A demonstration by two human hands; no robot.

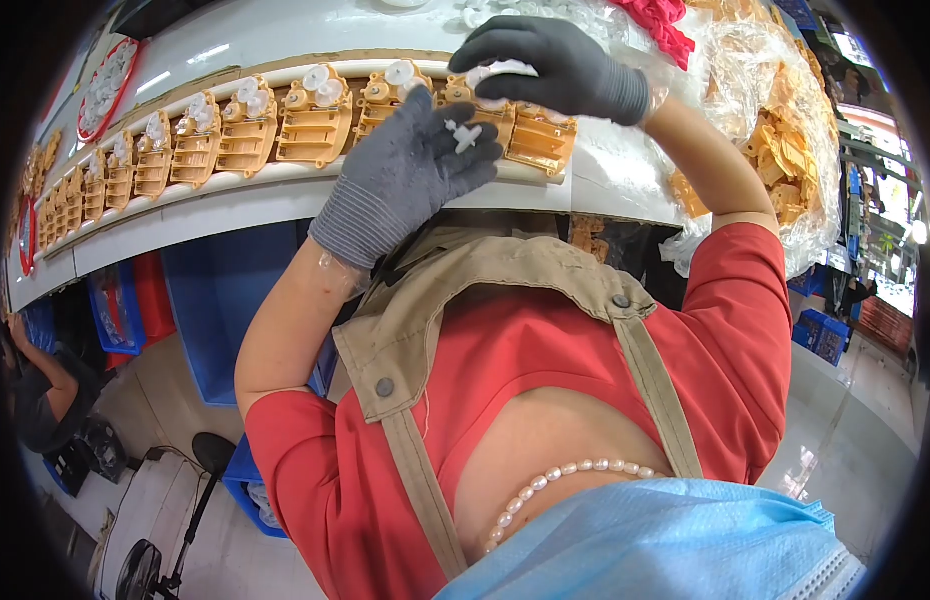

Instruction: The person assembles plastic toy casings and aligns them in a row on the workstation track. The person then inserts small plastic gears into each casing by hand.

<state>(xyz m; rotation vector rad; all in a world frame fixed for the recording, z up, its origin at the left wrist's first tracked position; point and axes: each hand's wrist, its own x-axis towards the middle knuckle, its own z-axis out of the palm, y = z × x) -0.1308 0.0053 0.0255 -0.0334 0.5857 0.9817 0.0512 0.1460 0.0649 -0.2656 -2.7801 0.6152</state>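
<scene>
My left hand [410, 170], in a grey knit glove, is closed with a small white plastic shafted gear [463, 136] showing at its fingers. It hovers over the front edge of a row of orange plastic housings [315, 118]. My right hand [555, 72], gloved the same way, reaches over the row from the right. Its thumb and fingers curve around a white plastic gear [475, 76] at the top of one housing; the fingertips partly hide it. An orange housing [541, 140] at the row's right end lies below my right hand. White gears sit on the tops of several housings.
The housings stand along a pale rail [225, 183] on the white bench. Clear plastic bags with orange parts [785, 150] lie at right, beside a red cloth [662, 25]. A red-rimmed tray [107, 90] holds white parts. Below are blue bins [225, 300]; another person's arm [47, 365] shows at left.
</scene>
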